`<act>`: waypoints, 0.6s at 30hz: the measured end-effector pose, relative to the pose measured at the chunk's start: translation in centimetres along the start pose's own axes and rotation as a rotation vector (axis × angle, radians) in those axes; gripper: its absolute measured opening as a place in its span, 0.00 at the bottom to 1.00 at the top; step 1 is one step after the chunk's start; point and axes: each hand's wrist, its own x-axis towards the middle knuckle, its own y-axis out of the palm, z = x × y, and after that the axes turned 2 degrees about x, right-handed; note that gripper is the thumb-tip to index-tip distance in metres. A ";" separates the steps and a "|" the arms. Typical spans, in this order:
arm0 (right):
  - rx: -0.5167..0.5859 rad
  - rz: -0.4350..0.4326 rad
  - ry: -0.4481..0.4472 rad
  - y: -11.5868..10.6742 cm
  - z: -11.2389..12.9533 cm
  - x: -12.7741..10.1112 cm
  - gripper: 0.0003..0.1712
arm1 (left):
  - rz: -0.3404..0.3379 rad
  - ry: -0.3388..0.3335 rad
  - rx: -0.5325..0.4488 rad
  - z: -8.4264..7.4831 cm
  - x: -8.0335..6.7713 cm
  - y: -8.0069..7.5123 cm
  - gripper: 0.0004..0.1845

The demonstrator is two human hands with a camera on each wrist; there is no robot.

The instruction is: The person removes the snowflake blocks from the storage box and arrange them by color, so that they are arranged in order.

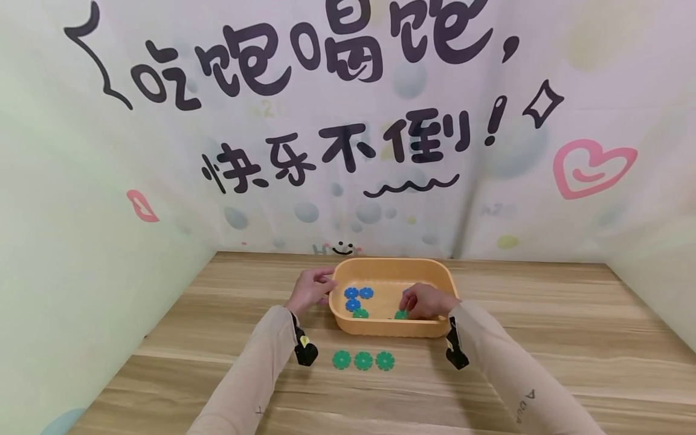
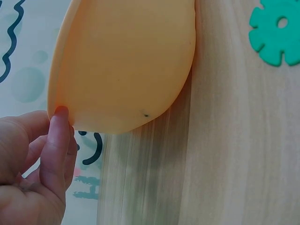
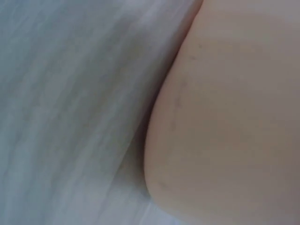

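An orange plastic tub (image 1: 393, 266) stands on the wooden table. Inside lie three blue toothed discs (image 1: 357, 296) and a green disc (image 1: 360, 313). My right hand (image 1: 411, 311) reaches into the tub with curled fingers and pinches another green disc (image 1: 400, 315) at its edge. My left hand (image 1: 326, 284) is at the tub's left rim; in the left wrist view a straight fingertip (image 2: 61, 113) touches the tub (image 2: 122, 61) rim. Three green discs (image 1: 363, 360) lie in a row on the table in front of the tub. The right wrist view is blurred and shows only the tub wall (image 3: 225, 117).
A printed backdrop (image 1: 348, 121) closes off the back and both sides of the table (image 1: 544, 338). One green disc (image 2: 276, 29) shows on the wood near the tub in the left wrist view. Wrist cameras sit on both sleeves.
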 end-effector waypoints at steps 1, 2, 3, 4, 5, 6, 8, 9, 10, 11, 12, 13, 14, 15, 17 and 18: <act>0.014 -0.017 0.021 0.1 0.0 0.1 0.06 | 0.000 0.001 0.001 0.0 0.0 0.0 0.20; 0.016 -0.037 0.035 0.1 0.0 0.2 0.06 | 0.001 0.004 0.002 0.0 0.0 0.0 0.20; 0.019 -0.056 0.054 0.2 0.0 0.3 0.06 | 0.002 0.006 0.005 -0.1 0.0 0.0 0.20; 0.014 -0.070 0.067 0.3 0.0 0.3 0.06 | 0.003 0.004 0.007 0.0 0.0 0.0 0.20; 0.013 -0.083 0.080 0.3 0.1 0.4 0.07 | 0.004 0.003 0.008 0.0 0.0 0.0 0.20; 0.011 -0.094 0.088 0.4 0.1 0.5 0.07 | 0.004 0.003 0.008 0.1 0.0 0.0 0.20; 0.008 -0.109 0.088 0.5 0.1 0.5 0.07 | 0.003 0.004 0.011 0.1 0.0 0.0 0.20; 0.009 -0.113 0.082 0.5 0.0 0.5 0.08 | 0.002 0.003 0.010 0.1 0.0 0.1 0.20; 0.018 -0.120 0.084 0.5 0.0 0.6 0.08 | 0.001 0.003 0.009 0.1 0.0 0.1 0.20; 0.033 -0.124 0.083 0.5 0.0 0.6 0.08 | 0.000 0.004 0.011 0.0 0.0 0.1 0.20; 0.057 -0.125 0.084 0.5 -0.1 0.6 0.08 | 0.000 0.004 0.011 -0.1 0.0 0.1 0.20; 0.073 -0.127 0.082 0.5 -0.2 0.7 0.08 | 0.000 0.005 0.012 -0.1 0.0 0.0 0.20; 0.096 -0.129 0.084 0.5 -0.2 0.8 0.08 | 0.001 0.005 0.011 -0.1 0.0 0.0 0.20; 0.113 -0.131 0.081 0.5 -0.3 0.9 0.09 | 0.001 0.005 0.014 -0.1 0.0 0.0 0.20; 0.142 -0.133 0.074 0.5 -0.4 1.0 0.09 | 0.002 0.005 0.016 -0.1 0.0 0.0 0.20; 0.147 -0.134 0.070 0.5 -0.5 1.1 0.10 | 0.001 0.003 0.015 0.0 0.0 0.0 0.20</act>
